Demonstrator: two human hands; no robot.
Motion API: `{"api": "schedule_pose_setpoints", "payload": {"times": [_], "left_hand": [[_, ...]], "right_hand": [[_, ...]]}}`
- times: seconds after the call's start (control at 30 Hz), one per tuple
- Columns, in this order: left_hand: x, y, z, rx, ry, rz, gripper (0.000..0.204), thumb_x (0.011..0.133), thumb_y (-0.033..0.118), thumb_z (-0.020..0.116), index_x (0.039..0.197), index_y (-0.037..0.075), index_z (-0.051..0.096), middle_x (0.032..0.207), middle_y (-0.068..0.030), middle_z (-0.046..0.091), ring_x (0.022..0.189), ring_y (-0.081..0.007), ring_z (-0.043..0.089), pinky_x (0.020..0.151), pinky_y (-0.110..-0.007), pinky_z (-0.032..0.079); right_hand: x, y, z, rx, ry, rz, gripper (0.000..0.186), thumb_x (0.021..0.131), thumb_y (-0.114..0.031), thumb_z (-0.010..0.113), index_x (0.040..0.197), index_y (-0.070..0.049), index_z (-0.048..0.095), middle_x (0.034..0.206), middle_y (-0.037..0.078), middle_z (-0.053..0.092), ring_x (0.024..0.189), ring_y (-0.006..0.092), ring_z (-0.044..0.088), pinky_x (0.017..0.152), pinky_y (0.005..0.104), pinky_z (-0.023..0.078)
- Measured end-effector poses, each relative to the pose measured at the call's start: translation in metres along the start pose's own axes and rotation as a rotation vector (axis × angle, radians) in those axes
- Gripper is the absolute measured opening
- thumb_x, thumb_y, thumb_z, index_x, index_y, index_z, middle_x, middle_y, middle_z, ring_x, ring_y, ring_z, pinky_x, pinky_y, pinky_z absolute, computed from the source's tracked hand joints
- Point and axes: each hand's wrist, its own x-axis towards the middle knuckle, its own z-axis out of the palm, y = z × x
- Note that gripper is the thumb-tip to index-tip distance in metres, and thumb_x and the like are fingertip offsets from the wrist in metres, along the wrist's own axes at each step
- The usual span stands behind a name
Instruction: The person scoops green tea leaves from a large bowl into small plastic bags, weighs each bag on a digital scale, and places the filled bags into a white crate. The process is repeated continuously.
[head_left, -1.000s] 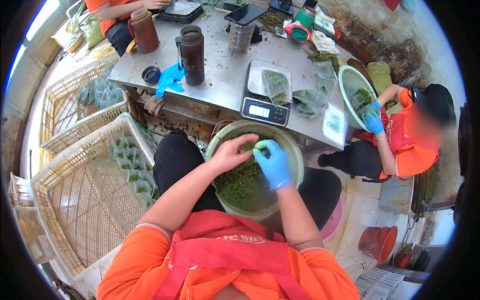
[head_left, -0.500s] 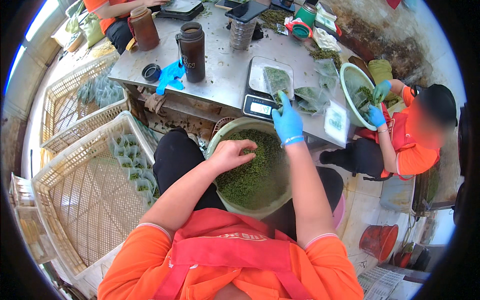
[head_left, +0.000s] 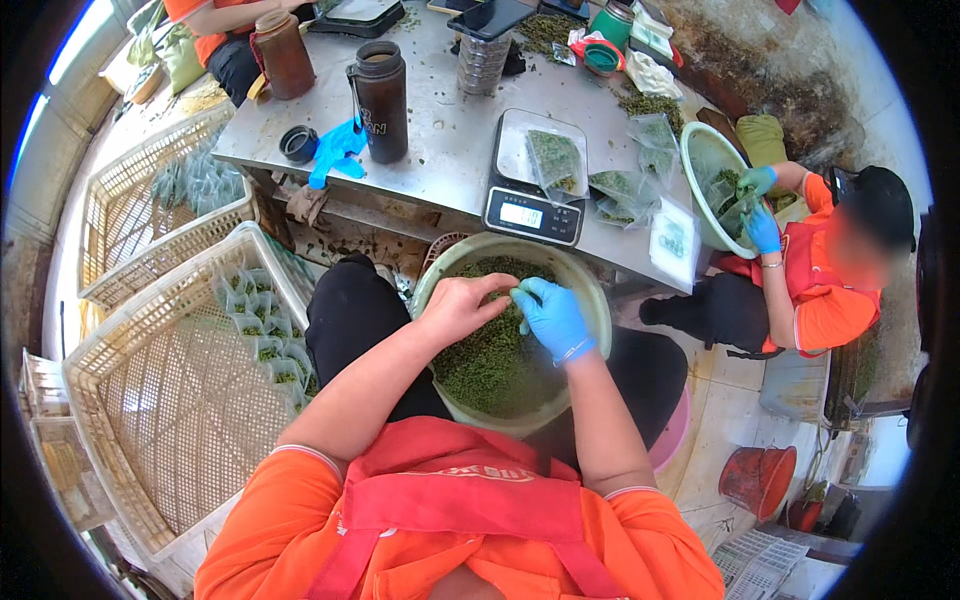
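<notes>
"Well, where's the bare left hand [head_left: 462, 310]?"
"At ten o'clock over the round basin [head_left: 587, 283] of green plant bits [head_left: 485, 375]; the blue-gloved right hand [head_left: 553, 322] at two."
"Fingers?"
"Narrow, tips nearly meeting; whether they pinch anything cannot be told."
"Digital scale [head_left: 512, 150]?"
"Twelve o'clock, on the surface [head_left: 440, 150]."

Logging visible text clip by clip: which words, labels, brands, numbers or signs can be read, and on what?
Wording and digits left uncopied; by place:
Dark bottle: pale lettering, partly in view.
Scale display: lit digits, blurred.
Red apron: pale lettering, creased, not clearly readable.
White packets: greenish marking, too small to read.
</notes>
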Motion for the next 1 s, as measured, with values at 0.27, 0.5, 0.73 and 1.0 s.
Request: {"api": "schedule_pose_setpoints", "payload": {"times": [0.27,0.5,0.73,1.0], "left_hand": [[-0.004,-0.008,0.001,-0.024,0.017,-0.035,0.015,0.082,0.022,0.063,0.091,0.01,0.065,0.067,-0.0072,0.064,0.059,-0.0184,0.064,0.055,-0.03,0.049],[-0.001,-0.004,-0.002,0.025,-0.037,-0.038,0.016,0.082,0.024,0.061,0.091,0.01,0.063,0.074,-0.0084,0.066,0.066,-0.0246,0.064,0.059,-0.034,0.051],[-0.001,-0.005,-0.002,0.015,-0.045,-0.044,0.016,0.082,0.023,0.062,0.09,0.01,0.063,0.074,-0.0078,0.066,0.066,-0.0246,0.064,0.059,-0.034,0.051],[0.0,-0.004,-0.001,0.009,-0.007,-0.044,0.017,0.082,0.023,0.062,0.093,0.01,0.062,0.073,-0.0081,0.066,0.065,-0.0257,0.064,0.058,-0.035,0.051]], "right_hand": [[0.024,-0.013,-0.03,-0.205,0.433,-0.131,0.034,0.086,-0.027,0.056,0.116,-0.011,0.057,0.083,0.018,0.065,0.075,0.0356,0.062,0.065,0.0411,0.049],[0.089,-0.023,-0.042,-0.721,0.546,-0.02,0.041,0.09,-0.029,0.044,0.128,-0.014,0.042,0.074,0.02,0.063,0.067,0.0387,0.061,0.058,0.0486,0.046],[0.09,0.007,-0.024,0.292,0.693,-0.217,0.017,0.083,-0.006,0.061,0.099,-0.003,0.057,0.075,0.009,0.062,0.053,0.0142,0.06,0.047,0.0269,0.048],[0.078,0.005,-0.022,0.704,0.676,-0.173,0.011,0.083,0.002,0.058,0.094,-0.001,0.056,0.08,0.007,0.06,0.055,0.0147,0.061,0.049,0.0258,0.05]]}}
